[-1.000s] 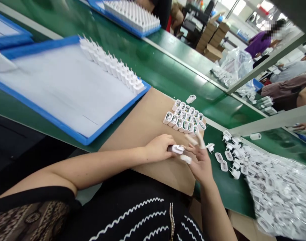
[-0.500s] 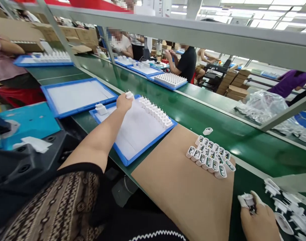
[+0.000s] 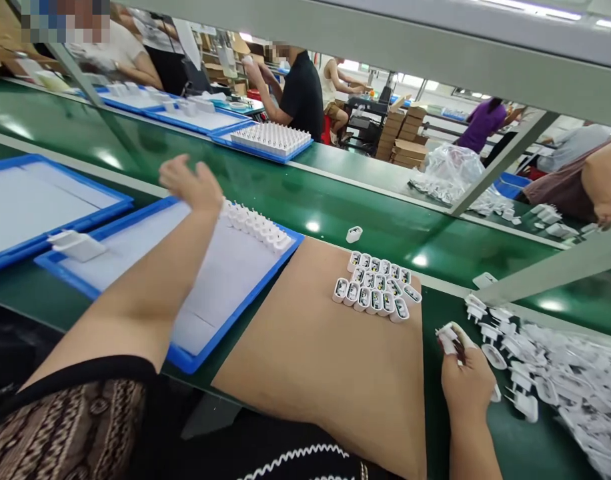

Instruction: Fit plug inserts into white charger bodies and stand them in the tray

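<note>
By the tray [image 3: 230, 273], empty left hand [image 3: 194, 185] spreads loosely; right hand [image 3: 466, 380] pinches white plug [image 3: 447, 332].

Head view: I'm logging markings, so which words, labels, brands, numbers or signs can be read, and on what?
None: no text can be read.
Plug part in the right hand, white housings, blue-edged tray: no legible marking.
Background cardboard boxes: any print is too small or blurred to read.

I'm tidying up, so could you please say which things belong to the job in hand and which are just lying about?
Likely job: plug piece in right hand, loose plug pieces, white housings, cardboard sheet, blue-edged tray.
Seemingly unrelated: stacked boxes, blue bin.
</note>
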A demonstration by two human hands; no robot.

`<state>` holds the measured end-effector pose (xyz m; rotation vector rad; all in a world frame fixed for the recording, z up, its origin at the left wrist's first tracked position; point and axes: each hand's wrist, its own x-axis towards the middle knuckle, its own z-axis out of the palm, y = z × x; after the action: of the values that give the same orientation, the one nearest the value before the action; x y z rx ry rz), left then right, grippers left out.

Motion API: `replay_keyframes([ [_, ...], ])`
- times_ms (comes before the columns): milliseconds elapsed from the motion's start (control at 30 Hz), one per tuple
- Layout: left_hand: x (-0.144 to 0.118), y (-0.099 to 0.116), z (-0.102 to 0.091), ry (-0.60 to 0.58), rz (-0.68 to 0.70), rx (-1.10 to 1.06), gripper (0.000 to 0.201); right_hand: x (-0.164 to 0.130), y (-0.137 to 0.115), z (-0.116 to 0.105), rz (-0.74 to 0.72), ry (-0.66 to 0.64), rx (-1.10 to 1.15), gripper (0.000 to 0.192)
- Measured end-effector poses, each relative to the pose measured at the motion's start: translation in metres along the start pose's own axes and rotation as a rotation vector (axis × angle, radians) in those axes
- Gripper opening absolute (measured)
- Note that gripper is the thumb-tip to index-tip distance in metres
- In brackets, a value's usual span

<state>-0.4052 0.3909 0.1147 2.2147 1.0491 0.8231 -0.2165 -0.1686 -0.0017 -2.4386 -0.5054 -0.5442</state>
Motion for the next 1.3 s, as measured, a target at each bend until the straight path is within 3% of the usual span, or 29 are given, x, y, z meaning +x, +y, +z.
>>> replay_keyframes([
  [100, -0.002, 0.045, 0.065, 0.009, 0.178, 0.025, 0.039, 0.000, -0.014, 0.002, 0.059, 0.001, 0.244, 0.053],
  [167, -0.009, 0.075, 0.118, -0.168, 0.234, 0.031, 0.028, -0.002, -0.026, 0.001, 0.173, -0.044, 0.523, 0.053],
  [233, -0.019, 0.100, 0.165, -0.329, 0.244, 0.038, 0.041, -0.007, -0.039, -0.005, 0.304, -0.133, 0.795, 0.055],
  [300, -0.030, 0.117, 0.197, -0.411, 0.219, 0.049, 0.051, -0.012, -0.051, -0.015, 0.420, -0.231, 0.998, 0.057],
  [367, -0.037, 0.125, 0.210, -0.443, 0.182, 0.067, 0.047, -0.016, -0.061, -0.026, 0.504, -0.316, 1.145, 0.056],
  [467, -0.043, 0.130, 0.199, -0.421, 0.143, 0.087, 0.042, -0.021, -0.068, -0.039, 0.572, -0.422, 1.261, 0.044],
  [567, -0.070, 0.135, 0.157, -0.333, 0.148, 0.050, 0.048, -0.026, -0.068, -0.043, 0.568, -0.510, 1.289, 0.042],
  [667, -0.131, 0.141, 0.107, -0.337, 0.255, -0.040, 0.040, -0.031, -0.069, -0.041, 0.503, -0.597, 1.278, 0.050],
  [733, -0.183, 0.143, 0.086, -0.379, 0.362, -0.085, 0.024, -0.033, -0.071, -0.037, 0.444, -0.618, 1.231, 0.050],
  [800, -0.232, 0.140, 0.083, -0.411, 0.411, -0.073, 0.012, -0.036, -0.077, -0.033, 0.368, -0.584, 1.151, 0.039],
  [867, -0.270, 0.134, 0.093, -0.424, 0.357, -0.008, 0.007, -0.039, -0.082, -0.031, 0.254, -0.545, 1.052, 0.028],
  [967, -0.303, 0.120, 0.111, -0.474, 0.187, 0.104, 0.028, -0.041, -0.090, -0.031, 0.137, -0.548, 0.958, 0.022],
  [1033, -0.310, 0.112, 0.114, -0.565, 0.143, 0.102, 0.052, -0.043, -0.093, -0.033, 0.173, -0.579, 0.957, 0.023],
  [1133, -0.308, 0.100, 0.103, -0.718, 0.179, -0.074, 0.085, -0.047, -0.095, -0.033, 0.247, -0.619, 0.957, 0.025],
  [1233, -0.306, 0.088, 0.093, -0.830, 0.187, -0.310, 0.065, -0.052, -0.099, -0.034, 0.187, -0.619, 0.892, 0.025],
  [1300, -0.308, 0.082, 0.094, -0.813, 0.126, -0.408, 0.043, -0.053, -0.105, -0.036, 0.059, -0.603, 0.780, 0.023],
])
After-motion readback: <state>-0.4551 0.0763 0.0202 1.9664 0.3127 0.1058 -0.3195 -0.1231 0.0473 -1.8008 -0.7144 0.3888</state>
